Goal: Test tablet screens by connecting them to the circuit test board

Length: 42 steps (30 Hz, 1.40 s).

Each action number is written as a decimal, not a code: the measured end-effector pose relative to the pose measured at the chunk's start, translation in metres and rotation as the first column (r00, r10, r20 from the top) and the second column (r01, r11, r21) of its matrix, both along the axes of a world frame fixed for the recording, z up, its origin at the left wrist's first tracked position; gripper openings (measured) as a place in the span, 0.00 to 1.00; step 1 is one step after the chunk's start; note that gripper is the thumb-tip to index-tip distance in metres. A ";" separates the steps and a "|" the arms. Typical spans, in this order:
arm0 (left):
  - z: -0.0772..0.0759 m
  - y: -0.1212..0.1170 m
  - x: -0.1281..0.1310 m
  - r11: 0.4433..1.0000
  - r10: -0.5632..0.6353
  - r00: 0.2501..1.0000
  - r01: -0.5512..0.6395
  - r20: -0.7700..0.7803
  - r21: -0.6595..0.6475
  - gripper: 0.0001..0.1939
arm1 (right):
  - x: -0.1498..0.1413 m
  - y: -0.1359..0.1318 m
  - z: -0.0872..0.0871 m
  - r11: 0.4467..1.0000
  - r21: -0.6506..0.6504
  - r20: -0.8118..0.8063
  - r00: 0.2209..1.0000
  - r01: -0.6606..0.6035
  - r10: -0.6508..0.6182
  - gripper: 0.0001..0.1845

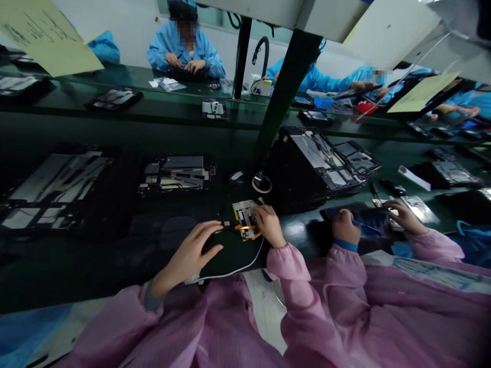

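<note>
On the dark green bench in front of me lies a flat, yellow-edged battery-like pack [241, 208] with black and pale patches. An orange ribbon strip [245, 228] crosses its lower part. My right hand [269, 225] curls its fingers over the pack's right side; the fingertips are partly hidden. To the left, my left hand [194, 251] has its fingers stretched out and its thumb apart. Its fingertips reach near a small pale connector piece [226, 223] at the strip's left end. A white cable [245, 266] runs below both hands.
A tall stack of opened tablet-like devices [314, 158] stands behind my right hand. More opened devices [174, 174] lie at the left. A round white-rimmed object [262, 182] sits behind the pack. On the right, a co-worker's hands [346, 227] handle a dark panel. A slanted post [286, 87] rises ahead.
</note>
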<state>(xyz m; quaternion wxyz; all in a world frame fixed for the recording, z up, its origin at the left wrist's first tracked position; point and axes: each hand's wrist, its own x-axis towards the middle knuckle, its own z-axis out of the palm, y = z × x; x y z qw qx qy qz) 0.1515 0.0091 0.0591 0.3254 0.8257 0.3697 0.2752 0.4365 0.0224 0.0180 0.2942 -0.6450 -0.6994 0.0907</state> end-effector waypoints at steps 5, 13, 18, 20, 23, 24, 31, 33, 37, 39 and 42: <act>-0.014 -0.007 -0.062 0.946 0.324 0.946 -0.324 -0.025 0.028 0.18 | -0.003 0.014 -0.009 0.999 0.019 0.173 0.985 -0.029 0.025 0.15; -0.030 -0.024 -0.147 0.638 0.768 0.638 -0.755 -0.059 0.150 0.21 | 0.000 0.014 -0.013 0.999 0.019 0.313 0.949 -0.051 0.042 0.15; -0.039 -0.024 -0.161 0.588 0.787 0.593 -0.805 -0.172 -0.084 0.26 | -0.004 0.013 -0.013 0.998 0.031 0.360 0.933 -0.046 0.032 0.17; -0.041 -0.020 -0.164 0.584 0.760 0.619 -0.784 -0.197 -0.213 0.28 | -0.003 0.014 -0.013 0.998 0.046 0.293 0.956 -0.038 0.023 0.18; -0.040 -0.013 -0.169 0.614 0.731 0.667 -0.734 -0.141 -0.291 0.31 | 0.005 0.014 -0.010 0.998 0.055 0.095 0.995 -0.003 -0.002 0.21; -0.038 -0.011 -0.170 0.620 0.723 0.679 -0.720 -0.129 -0.312 0.32 | 0.007 0.013 -0.006 0.998 0.059 0.017 1.000 0.022 -0.023 0.21; -0.028 -0.010 -0.174 0.691 0.638 0.753 -0.653 -0.162 -0.311 0.31 | -0.004 -0.015 0.042 0.971 0.131 -0.147 0.973 0.199 -0.179 0.16; -0.027 -0.013 -0.174 0.705 0.626 0.765 -0.637 -0.149 -0.312 0.31 | -0.010 -0.018 0.045 0.978 0.130 -0.090 0.984 0.164 -0.153 0.16; -0.023 -0.014 -0.174 0.639 0.663 0.746 -0.601 -0.051 -0.481 0.30 | -0.011 -0.004 0.027 0.996 0.045 0.030 0.997 0.076 -0.077 0.17; -0.017 -0.014 -0.173 0.605 0.700 0.713 -0.569 0.032 -0.557 0.27 | -0.008 0.007 0.016 0.999 -0.012 0.086 0.995 0.051 -0.050 0.17; -0.011 -0.013 -0.168 0.577 0.763 0.629 -0.554 0.153 -0.600 0.22 | -0.004 0.017 0.006 0.998 -0.044 0.152 0.988 0.034 -0.027 0.16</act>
